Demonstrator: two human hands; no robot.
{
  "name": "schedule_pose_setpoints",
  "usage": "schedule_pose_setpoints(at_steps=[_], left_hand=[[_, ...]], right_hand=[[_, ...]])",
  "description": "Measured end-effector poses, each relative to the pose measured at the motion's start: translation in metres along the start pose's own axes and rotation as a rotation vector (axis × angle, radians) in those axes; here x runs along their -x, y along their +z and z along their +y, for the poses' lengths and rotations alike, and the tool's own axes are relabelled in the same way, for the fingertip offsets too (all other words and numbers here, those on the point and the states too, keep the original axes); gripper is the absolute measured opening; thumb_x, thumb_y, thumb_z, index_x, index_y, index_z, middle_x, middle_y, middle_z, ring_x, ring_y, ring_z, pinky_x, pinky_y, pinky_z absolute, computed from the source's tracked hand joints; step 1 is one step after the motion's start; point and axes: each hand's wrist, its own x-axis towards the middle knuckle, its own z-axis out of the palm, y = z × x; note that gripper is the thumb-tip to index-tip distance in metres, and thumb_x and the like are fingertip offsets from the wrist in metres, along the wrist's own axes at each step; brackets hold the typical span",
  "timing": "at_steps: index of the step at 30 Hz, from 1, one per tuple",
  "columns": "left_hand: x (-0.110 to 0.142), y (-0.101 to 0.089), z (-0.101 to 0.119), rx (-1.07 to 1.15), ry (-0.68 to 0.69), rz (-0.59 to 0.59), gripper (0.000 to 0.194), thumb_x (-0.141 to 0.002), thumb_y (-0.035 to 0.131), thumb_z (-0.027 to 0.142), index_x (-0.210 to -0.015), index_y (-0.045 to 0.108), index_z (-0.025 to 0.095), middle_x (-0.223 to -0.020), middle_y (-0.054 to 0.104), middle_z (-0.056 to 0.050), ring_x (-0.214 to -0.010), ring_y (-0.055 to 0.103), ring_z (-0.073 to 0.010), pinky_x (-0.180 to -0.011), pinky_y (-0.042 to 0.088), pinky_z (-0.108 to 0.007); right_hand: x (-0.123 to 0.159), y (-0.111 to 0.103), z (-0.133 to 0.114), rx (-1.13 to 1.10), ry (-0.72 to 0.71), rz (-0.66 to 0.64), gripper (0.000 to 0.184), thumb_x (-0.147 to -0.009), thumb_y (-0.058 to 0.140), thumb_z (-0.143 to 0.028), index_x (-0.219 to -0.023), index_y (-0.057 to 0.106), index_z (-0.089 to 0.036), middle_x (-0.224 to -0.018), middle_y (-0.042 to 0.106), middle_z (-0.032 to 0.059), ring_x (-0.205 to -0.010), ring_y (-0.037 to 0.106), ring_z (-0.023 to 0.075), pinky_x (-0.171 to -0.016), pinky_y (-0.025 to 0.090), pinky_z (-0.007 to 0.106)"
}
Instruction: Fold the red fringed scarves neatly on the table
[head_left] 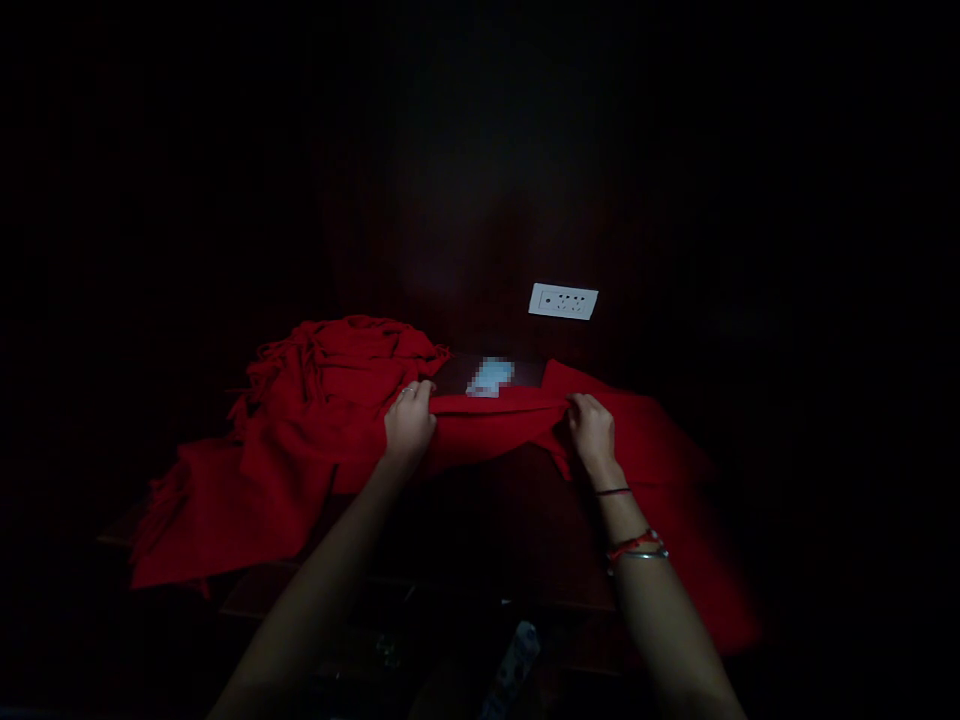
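Between my two hands a red scarf is stretched sideways, its upper edge folded and slightly raised above a dark surface. My left hand is closed on the cloth, a ring on one finger. Closed too, my right hand pinches the scarf's edge at the other end. To the left the red cloth runs into a bunched heap with fringe, and a fringed end spreads toward the front. More red cloth lies flat under and beyond my right hand; I cannot tell whether it is all one piece.
Just behind the scarf lies a pale, blurred-out item. A white wall socket is set in the dark wall beyond. Below the dark surface's front edge, a pale patterned object shows dimly. Deep shadow hides the surroundings.
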Motion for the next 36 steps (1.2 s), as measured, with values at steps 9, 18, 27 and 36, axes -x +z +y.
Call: schedule_pose_setpoints(at_steps=[9,18,27,36], left_hand=[[0.044,-0.017,-0.01,-0.047,0.402,-0.438,0.041,-0.073,0.033,0.004,-0.108,0.049,0.018,-0.104,0.053,-0.008,-0.094,0.05,-0.0192,-0.078,0.039,-0.031],[0.075,-0.008,0.017,-0.112,0.579,-0.441,0.039,-0.081,0.04,0.021,-0.12,0.037,0.021,-0.118,0.043,-0.01,-0.099,0.047,-0.0229,-0.077,0.04,-0.034],[0.047,0.031,0.111,0.006,0.438,-0.151,0.065,-0.07,0.053,0.043,-0.122,0.032,0.01,-0.117,0.041,-0.015,-0.107,0.036,-0.029,-0.085,0.032,-0.041],[0.012,0.033,0.105,0.036,0.41,-0.185,0.02,-0.081,0.035,0.011,-0.093,0.049,0.018,-0.094,0.049,-0.005,-0.082,0.05,-0.0159,-0.066,0.04,-0.025]], right_hand=[[-0.001,-0.002,0.007,0.071,0.059,0.005,0.03,-0.072,0.035,-0.006,-0.091,0.057,-0.015,-0.085,0.059,0.0074,-0.074,0.053,0.0163,-0.063,0.037,0.024],[-0.001,-0.001,0.01,0.015,0.034,0.054,0.03,-0.07,0.036,-0.007,-0.089,0.058,-0.014,-0.084,0.06,0.0083,-0.075,0.053,0.0178,-0.065,0.039,0.026],[0.0,0.003,0.013,-0.041,-0.054,0.103,0.029,-0.071,0.037,-0.008,-0.092,0.058,-0.014,-0.083,0.059,0.0083,-0.076,0.053,0.0184,-0.069,0.039,0.028],[0.0,0.007,0.019,0.03,-0.107,0.049,0.023,-0.071,0.04,-0.008,-0.084,0.058,-0.015,-0.078,0.059,0.0065,-0.073,0.051,0.0173,-0.069,0.037,0.027]])
